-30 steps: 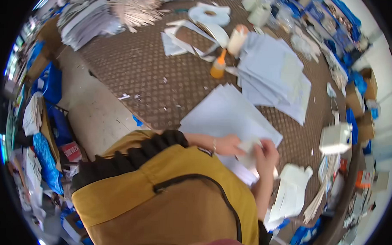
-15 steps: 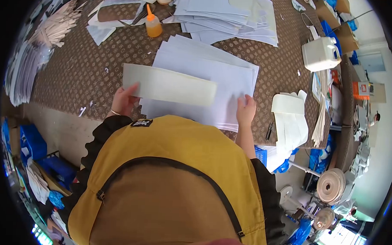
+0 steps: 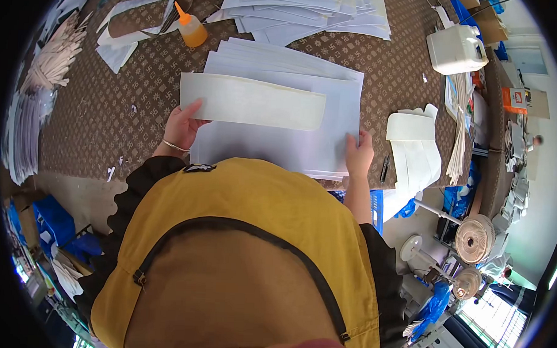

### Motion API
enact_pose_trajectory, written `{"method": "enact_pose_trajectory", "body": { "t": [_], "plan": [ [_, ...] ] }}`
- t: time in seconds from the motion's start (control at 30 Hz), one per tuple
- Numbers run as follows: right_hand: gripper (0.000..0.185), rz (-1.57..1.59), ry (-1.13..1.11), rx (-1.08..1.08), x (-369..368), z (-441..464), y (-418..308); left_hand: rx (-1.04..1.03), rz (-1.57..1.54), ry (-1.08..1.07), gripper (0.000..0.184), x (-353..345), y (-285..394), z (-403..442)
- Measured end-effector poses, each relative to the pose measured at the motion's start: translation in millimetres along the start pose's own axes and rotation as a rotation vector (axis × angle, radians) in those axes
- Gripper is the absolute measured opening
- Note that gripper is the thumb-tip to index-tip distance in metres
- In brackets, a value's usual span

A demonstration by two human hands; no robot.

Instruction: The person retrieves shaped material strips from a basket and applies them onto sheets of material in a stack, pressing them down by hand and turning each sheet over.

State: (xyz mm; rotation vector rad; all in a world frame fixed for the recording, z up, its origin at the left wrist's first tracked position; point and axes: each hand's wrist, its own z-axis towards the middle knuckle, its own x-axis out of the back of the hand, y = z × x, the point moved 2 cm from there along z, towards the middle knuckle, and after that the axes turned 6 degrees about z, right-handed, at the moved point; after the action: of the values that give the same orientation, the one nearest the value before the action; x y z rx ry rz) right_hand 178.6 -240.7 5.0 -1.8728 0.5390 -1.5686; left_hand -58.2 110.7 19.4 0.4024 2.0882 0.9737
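Note:
My left hand grips a long cream strip of stiff paper or card by its lower left end, thumb on top. The strip lies across or just above a stack of large white sheets; I cannot tell whether it touches them. At the right edge of that stack is my right hand, with thumb and fingers apart and the fingertips touching the sheets' edge. A black pen or knife lies just right of this hand, beside some cut cream pieces.
A glue bottle with an orange nozzle stands at the back left. More white sheets are piled behind. A white jerrycan stands at the right, above thin pale strips. Bundled strips line the left edge.
My left hand and the cream strip have moved slightly up and right over the sheets. My right hand has shifted right to the stack's edge. The view has tilted slightly.

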Motion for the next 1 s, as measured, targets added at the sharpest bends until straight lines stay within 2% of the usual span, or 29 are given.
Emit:
{"method": "enact_pose_trajectory", "body": {
  "t": [0.03,0.2,0.33,0.43,0.47,0.57,0.6,0.7,0.8,0.83,0.93,1.0],
  "plan": [
    [0.037,0.12,-0.031,-0.01,2,-3,4,0.006,0.001,0.003,0.023,3,-2,1],
    [0.034,0.045,-0.059,0.049,-12,-19,49,0.092,-0.036,-0.084,0.027,4,-17,4],
    [0.024,0.134,-0.109,-0.051,2,-35,17,0.139,0.006,-0.037,0.028,-1,-30,5],
    [0.027,0.688,-0.337,0.043,8,-36,22,0.121,0.066,0.036,0.029,7,-40,8],
    [0.027,0.69,-0.335,0.044,14,-40,12,0.141,0.022,0.015,0.03,11,-40,9],
    [0.037,1.0,-0.77,-0.073,40,-54,-26,0.185,-0.068,-0.032,0.032,16,-35,10],
    [0.037,0.999,-0.769,-0.072,45,-56,-30,0.162,-0.077,-0.013,0.031,16,-29,9],
    [0.037,1.086,-1.119,-0.055,51,-65,-38,0.12,-0.094,0.029,0.03,25,-19,7],
    [0.043,1.186,-1.016,-0.195,28,-63,-6,0.001,0.124,0.086,0.028,54,-19,15],
    [0.046,1.231,-0.966,-0.258,23,-61,-6,-0.003,0.121,0.088,0.028,49,-18,14],
    [0.044,1.283,-0.954,-0.353,18,-53,-13,-0.042,0.37,0.278,0.027,34,-14,9],
    [0.043,1.312,-0.947,-0.397,13,-48,-16,-0.069,0.364,0.274,0.028,34,-18,11]
  ]
}}
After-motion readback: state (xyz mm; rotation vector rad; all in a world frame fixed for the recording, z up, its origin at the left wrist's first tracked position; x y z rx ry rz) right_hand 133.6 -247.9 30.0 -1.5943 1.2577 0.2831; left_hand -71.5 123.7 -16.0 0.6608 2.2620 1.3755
